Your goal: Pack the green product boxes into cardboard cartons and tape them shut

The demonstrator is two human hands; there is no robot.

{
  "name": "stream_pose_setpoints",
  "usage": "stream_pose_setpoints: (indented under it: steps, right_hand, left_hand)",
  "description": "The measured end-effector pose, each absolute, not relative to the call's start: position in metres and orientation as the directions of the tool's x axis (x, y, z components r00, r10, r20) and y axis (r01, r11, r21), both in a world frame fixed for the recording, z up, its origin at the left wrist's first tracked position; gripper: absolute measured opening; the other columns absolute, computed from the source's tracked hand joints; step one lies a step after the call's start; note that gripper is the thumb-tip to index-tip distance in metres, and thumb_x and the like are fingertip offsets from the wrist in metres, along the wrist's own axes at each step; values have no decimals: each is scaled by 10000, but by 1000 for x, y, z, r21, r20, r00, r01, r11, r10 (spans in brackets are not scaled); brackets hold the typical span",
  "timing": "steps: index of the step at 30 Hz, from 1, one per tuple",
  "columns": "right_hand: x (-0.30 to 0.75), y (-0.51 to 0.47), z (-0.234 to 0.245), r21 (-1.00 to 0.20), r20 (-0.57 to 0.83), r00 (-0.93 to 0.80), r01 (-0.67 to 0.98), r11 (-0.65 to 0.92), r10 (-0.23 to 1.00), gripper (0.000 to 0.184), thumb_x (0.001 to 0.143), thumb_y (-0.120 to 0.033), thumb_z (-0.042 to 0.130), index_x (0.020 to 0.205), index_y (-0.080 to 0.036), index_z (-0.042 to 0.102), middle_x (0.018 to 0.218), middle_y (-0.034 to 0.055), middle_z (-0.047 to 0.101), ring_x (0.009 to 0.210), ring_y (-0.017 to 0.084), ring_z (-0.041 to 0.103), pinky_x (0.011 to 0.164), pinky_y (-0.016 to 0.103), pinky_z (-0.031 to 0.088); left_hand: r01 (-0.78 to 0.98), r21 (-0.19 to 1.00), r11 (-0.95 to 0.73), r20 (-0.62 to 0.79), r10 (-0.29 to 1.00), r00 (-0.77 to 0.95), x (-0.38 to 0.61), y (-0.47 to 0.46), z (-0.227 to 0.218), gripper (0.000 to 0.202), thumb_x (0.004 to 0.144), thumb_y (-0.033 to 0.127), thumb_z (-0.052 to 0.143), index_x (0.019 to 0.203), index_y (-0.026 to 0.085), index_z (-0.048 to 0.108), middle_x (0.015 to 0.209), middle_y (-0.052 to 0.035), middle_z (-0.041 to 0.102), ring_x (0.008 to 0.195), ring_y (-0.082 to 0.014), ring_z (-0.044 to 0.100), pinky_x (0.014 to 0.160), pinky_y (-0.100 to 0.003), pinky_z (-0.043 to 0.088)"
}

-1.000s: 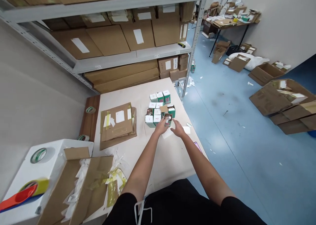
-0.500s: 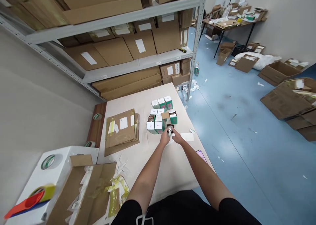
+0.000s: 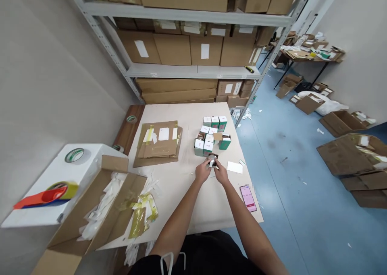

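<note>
Between my two hands is a small open box point(image 3: 213, 156) with a dark inside and a silvery, whitish item in its mouth, too small to name. My left hand point(image 3: 202, 171) grips its left side with curled fingers. My right hand point(image 3: 221, 173) closes on the right side. Just beyond stands a cluster of small green-and-white boxes point(image 3: 208, 145), one with its top open. To the right of the cluster is a green box point(image 3: 225, 142) with its brown flap raised. Three more small boxes point(image 3: 215, 122) stand in a row behind.
Flattened cardboard point(image 3: 159, 146) lies on the table's left. A white card point(image 3: 235, 167) and a phone point(image 3: 248, 198) lie on the right. An open carton point(image 3: 99, 210) of white packing stands at left, beside a tape dispenser point(image 3: 45, 196). Shelving point(image 3: 193, 71) rises behind the table.
My view has swung to the right side less and now faces the shelving straighter, so the table appears shifted right. Both hands stay on the small box; the phone is now fully visible.
</note>
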State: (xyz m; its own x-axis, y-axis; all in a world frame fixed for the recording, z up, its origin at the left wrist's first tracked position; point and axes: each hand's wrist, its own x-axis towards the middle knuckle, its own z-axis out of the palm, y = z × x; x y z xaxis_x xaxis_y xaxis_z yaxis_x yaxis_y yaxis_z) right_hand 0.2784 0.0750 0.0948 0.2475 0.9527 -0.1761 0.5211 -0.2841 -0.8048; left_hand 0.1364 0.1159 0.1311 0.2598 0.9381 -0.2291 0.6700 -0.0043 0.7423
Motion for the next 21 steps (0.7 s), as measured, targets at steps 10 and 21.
stream_pose_setpoints:
  steps: [10, 21]
  right_hand:
    - [157, 39, 137, -703, -205, 154, 664, -255, 967, 650, 937, -165, 455, 1577, -279, 478, 1144, 38, 783, 918, 201, 733, 917, 317, 552]
    - [48, 8, 139, -611, -288, 57, 758, -230, 956, 636, 951, -137, 470, 1569, -282, 497, 1175, 45, 783, 961, 212, 734, 947, 314, 534]
  left_hand:
    - [643, 765, 29, -169, 973, 157, 13, 65, 146, 557, 917, 169, 642, 1438, 367, 640, 1588, 13, 516, 1090, -208, 742, 1011, -320, 540]
    - [655, 750, 89, -220, 968, 120, -106, 24, 134, 514, 915, 197, 671, 1403, 359, 674, 1554, 4, 558, 1061, -215, 747, 986, -310, 539]
